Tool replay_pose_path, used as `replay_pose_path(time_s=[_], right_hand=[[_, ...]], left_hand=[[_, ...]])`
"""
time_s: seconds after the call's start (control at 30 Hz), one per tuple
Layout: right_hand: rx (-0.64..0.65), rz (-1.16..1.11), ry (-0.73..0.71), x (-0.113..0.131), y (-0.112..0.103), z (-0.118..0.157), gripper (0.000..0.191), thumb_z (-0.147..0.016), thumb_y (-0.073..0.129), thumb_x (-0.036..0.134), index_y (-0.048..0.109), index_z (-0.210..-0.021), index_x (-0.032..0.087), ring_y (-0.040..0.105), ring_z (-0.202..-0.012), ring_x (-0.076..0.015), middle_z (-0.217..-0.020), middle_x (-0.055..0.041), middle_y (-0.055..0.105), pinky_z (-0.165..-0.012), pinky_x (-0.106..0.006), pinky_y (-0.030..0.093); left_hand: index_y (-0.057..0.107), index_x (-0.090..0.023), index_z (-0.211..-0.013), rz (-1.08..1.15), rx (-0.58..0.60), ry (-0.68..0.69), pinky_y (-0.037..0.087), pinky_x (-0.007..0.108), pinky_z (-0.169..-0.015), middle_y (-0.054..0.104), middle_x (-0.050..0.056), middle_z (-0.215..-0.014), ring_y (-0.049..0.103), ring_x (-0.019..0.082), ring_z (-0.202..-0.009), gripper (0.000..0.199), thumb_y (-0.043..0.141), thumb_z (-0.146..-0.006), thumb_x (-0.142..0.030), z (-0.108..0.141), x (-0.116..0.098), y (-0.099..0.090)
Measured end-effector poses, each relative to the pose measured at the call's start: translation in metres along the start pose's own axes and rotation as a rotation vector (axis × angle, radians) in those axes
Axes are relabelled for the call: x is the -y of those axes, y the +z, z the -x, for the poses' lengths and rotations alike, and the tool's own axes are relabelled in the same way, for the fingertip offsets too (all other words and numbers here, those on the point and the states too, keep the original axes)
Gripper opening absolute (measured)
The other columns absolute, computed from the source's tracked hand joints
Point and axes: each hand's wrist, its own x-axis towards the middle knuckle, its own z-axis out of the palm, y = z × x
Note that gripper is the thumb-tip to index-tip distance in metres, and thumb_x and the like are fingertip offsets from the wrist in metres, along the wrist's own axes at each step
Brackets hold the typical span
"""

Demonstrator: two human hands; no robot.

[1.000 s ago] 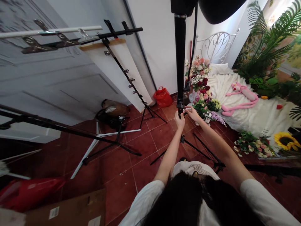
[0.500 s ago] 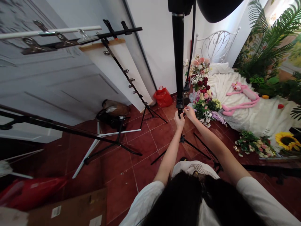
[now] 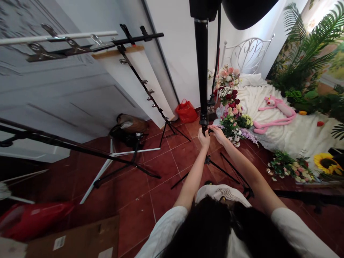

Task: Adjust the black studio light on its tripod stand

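A black light stand rises in front of me, with a dark round lamp head at the top edge of the view. My left hand is wrapped round its pole, just below a collar. On the right side of the pole, my right hand has its fingers closed at what looks like a small black knob. That part is mostly covered by the fingers. The stand's legs spread on the floor below my hands. A cable hangs along the pole.
Artificial flowers stand close to the right. Beyond them, a pink plush toy lies on a white-covered bed. A red bag sits by the wall. At left are a backdrop stand, a black pole and a cardboard box.
The right hand's fingers have shifted slightly at the side of the pole. The left hand keeps its hold. The view has moved a little.
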Motion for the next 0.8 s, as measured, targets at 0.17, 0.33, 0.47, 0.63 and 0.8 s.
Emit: replay_pose_path(time_s=[0.17, 0.33, 0.47, 0.63, 0.8], right_hand=[[0.089, -0.106, 0.004, -0.009, 0.002, 0.021, 0.047, -0.099, 0.039, 0.048, 0.065, -0.130, 0.025, 0.071, -0.111, -0.0205, -0.116, -0.0078, 0.077, -0.096, -0.036, 0.057], [0.048, -0.157, 0.002, -0.013, 0.016, 0.028, 0.052, -0.102, 0.032, 0.049, 0.055, -0.142, 0.026, 0.068, -0.122, -0.0208, -0.129, -0.0080, 0.073, -0.099, -0.040, 0.056], [0.010, -0.248, -0.012, -0.013, 0.021, 0.032, 0.048, -0.102, 0.033, 0.039, 0.055, -0.142, 0.025, 0.065, -0.126, -0.0176, -0.136, -0.0067, 0.070, -0.104, -0.036, 0.054], [0.047, -0.283, 0.003, -0.015, 0.011, 0.035, 0.048, -0.096, 0.036, 0.033, 0.062, -0.136, 0.024, 0.065, -0.126, -0.0199, -0.129, -0.0056, 0.073, -0.106, -0.038, 0.053], [0.093, -0.125, -0.058, -0.018, 0.004, 0.025, 0.051, -0.088, 0.039, 0.034, 0.064, -0.131, 0.025, 0.066, -0.123, -0.0197, -0.129, -0.0052, 0.073, -0.103, -0.038, 0.053]], left_hand=[[0.062, -0.018, -0.085, -0.002, -0.040, 0.008, 0.051, 0.035, -0.077, 0.068, 0.013, -0.083, 0.068, 0.024, -0.082, 0.065, 0.030, -0.094, -0.074, 0.002, 0.005, 0.004], [0.062, -0.017, -0.087, -0.019, -0.042, -0.009, 0.052, 0.035, -0.077, 0.068, 0.014, -0.084, 0.068, 0.025, -0.082, 0.067, 0.029, -0.094, -0.075, 0.002, 0.006, 0.004], [0.061, -0.018, -0.086, -0.017, -0.036, -0.018, 0.051, 0.035, -0.077, 0.068, 0.014, -0.084, 0.067, 0.024, -0.082, 0.066, 0.029, -0.094, -0.075, 0.003, 0.003, 0.003], [0.061, -0.019, -0.086, -0.008, -0.013, -0.025, 0.050, 0.034, -0.076, 0.069, 0.012, -0.084, 0.067, 0.023, -0.082, 0.063, 0.032, -0.095, -0.074, 0.002, 0.002, 0.002], [0.058, -0.021, -0.083, 0.002, 0.008, -0.027, 0.051, 0.034, -0.077, 0.068, 0.009, -0.082, 0.068, 0.022, -0.080, 0.060, 0.031, -0.095, -0.073, 0.002, 0.005, 0.003]])
